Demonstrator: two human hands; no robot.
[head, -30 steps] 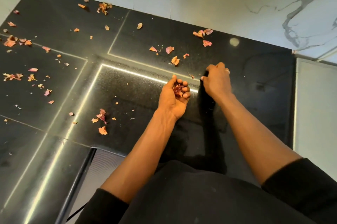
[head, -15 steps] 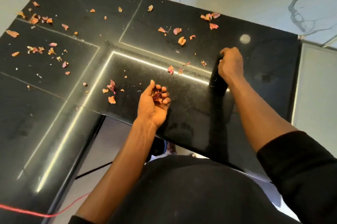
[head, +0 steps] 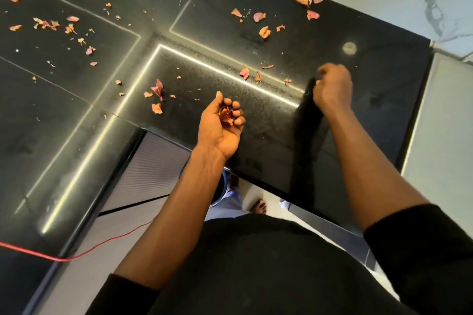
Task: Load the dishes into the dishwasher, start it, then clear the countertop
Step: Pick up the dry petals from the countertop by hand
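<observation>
Left hand (head: 220, 126) still cupping scraps (head: 226, 115), right hand (head: 332, 86) still curled

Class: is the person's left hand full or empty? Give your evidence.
Full: the palm-up left hand curls its fingers round a clump of dry reddish-orange petal-like scraps.

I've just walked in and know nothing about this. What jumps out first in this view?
The dried pink-orange flakes strewn over the glossy black countertop, thickest at its far left. Next, the left hand near the front edge, cupped round a handful of flakes, and the right hand, fingers curled, farther back. A thin red wire crosses the lower left.
</observation>
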